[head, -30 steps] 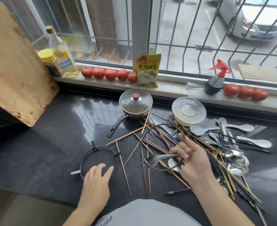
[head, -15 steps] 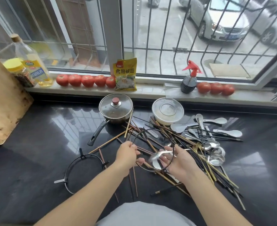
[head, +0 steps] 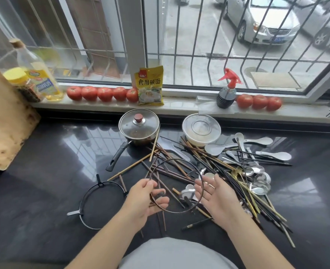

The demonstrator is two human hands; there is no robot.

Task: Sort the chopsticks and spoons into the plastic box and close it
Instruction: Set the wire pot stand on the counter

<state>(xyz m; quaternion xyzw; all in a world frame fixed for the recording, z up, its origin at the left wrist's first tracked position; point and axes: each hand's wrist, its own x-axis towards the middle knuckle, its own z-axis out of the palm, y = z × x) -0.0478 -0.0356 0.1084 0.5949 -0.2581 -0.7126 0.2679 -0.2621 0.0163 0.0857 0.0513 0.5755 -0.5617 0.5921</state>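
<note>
Now the left hand (head: 141, 199) pinches the rim of a thin wire ring (head: 176, 185), held just above the dark bench (head: 44, 181). Its grip is pressed together on the wire. The right hand (head: 216, 197) is spread, palm turned inward, fingers straight beside the ring's other edge. Chopsticks (head: 179, 167) lie crossed in a heap under the ring. Spoons (head: 257, 171) lie at the right, near a round plastic box (head: 201, 129) with its lid on, beside a small pot (head: 139, 125).
</note>
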